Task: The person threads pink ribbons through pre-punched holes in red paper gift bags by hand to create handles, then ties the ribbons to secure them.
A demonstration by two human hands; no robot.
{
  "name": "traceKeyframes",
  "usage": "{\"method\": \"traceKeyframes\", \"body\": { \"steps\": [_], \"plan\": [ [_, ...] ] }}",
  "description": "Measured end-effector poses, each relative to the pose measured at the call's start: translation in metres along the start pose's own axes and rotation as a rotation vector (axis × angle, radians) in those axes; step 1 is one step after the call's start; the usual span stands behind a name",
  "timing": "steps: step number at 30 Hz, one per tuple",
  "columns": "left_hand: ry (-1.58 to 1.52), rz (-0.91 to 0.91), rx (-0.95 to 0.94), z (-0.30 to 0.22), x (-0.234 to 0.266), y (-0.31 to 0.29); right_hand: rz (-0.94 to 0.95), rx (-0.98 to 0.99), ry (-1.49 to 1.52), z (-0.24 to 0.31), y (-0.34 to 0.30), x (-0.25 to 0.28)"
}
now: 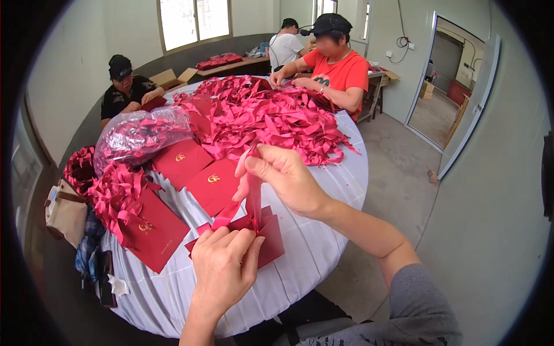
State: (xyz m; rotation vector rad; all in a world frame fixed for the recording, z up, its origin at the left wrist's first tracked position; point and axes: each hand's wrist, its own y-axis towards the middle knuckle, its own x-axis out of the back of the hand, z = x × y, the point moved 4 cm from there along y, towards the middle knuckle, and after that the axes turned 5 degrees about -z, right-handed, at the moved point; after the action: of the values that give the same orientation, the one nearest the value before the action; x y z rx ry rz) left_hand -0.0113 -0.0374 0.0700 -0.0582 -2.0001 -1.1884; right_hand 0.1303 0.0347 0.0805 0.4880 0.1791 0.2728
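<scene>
Pinching a pink ribbon [254, 202] between thumb and fingers, the right hand [288, 179] is raised above a small red paper bag [273, 239]. The ribbon runs from those fingertips to the top of the bag. Below, the left hand [227, 265] is closed over the bag's near upper edge, its thumb and forefinger together beside the ribbon's lower end; whether those fingers also grip the ribbon is hard to tell.

The bag is at the near side of a round table with a white cloth [306, 251]. Just beyond it lies a flat red bag [210, 193] with a gold emblem, partly overlapped by another red bag or touching it. At the left, a bunch of ribbons [118, 199] rests partly on a larger red sheet [156, 236], near a clear plastic bag [138, 135] filled with more ribbon. A large heap of ribbons [277, 124] covers the far middle of the table.

Across the table, a person in an orange-red shirt [340, 64] and another in a black top [118, 95] have their hands on their own work.
</scene>
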Motion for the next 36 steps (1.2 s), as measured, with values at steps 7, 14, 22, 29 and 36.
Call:
{"method": "traceKeyframes", "body": {
  "steps": [7, 14, 22, 29, 36],
  "plan": [
    [0.038, -0.064, -0.007, 0.009, 0.000, -0.002, 0.112, -0.135, -0.137, -0.003, -0.011, 0.005],
    [-0.168, -0.255, 0.105, 0.023, 0.027, -0.001, -0.094, 0.037, -0.311, -0.015, -0.033, -0.007],
    [-0.141, 0.221, 0.766, 0.089, 0.024, -0.031, -0.227, 0.287, -0.530, -0.028, -0.035, -0.001],
    [-0.440, 0.451, 0.912, 0.098, 0.009, -0.016, -0.212, 0.396, -0.725, -0.016, -0.042, 0.001],
    [-1.017, 0.576, 0.908, 0.081, -0.016, -0.001, -0.177, 0.506, -0.800, -0.019, -0.041, -0.007]
  ]
}}
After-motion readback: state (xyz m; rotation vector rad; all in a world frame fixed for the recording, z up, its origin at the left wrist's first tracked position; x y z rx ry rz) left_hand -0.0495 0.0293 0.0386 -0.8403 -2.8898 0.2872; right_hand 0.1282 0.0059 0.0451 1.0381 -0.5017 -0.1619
